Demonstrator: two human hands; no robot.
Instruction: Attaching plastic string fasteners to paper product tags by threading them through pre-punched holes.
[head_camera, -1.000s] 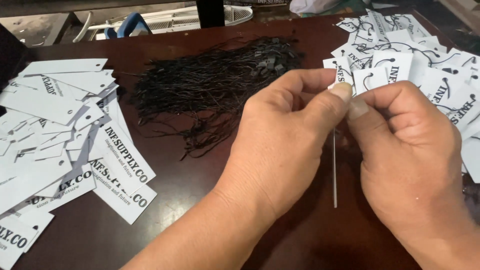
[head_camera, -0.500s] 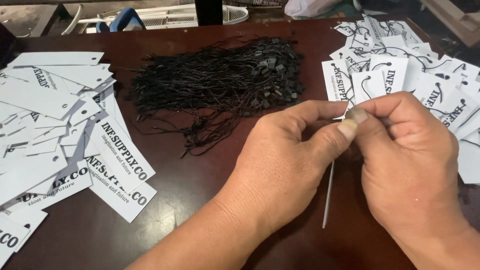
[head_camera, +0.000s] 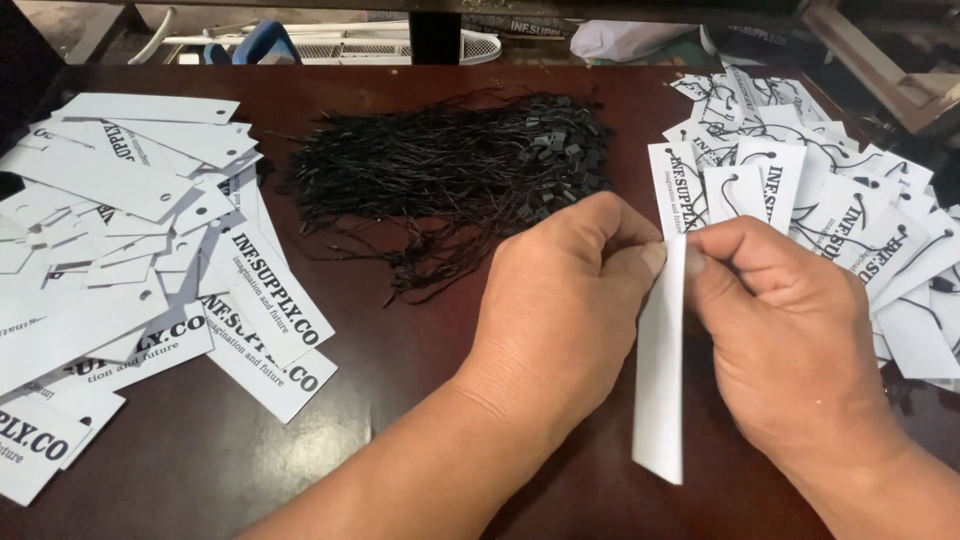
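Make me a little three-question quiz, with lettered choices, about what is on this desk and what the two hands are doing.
1. Where does the heap of black strings lie?
A. between the two spreads of white tags
B. on the floor
C. in a box

2. What colour is the table?
A. white
B. dark reddish brown
C. green

3. How is the white tag held?
A. lying flat, untouched
C. folded in one fist
B. pinched at its top by both hands, hanging down

Answers: 1 A, the heap sits at the middle, with loose tags to its left and strung tags to its right. 2 B, bare wood shows that colour. 3 B, the left hand and right hand meet at its upper end.
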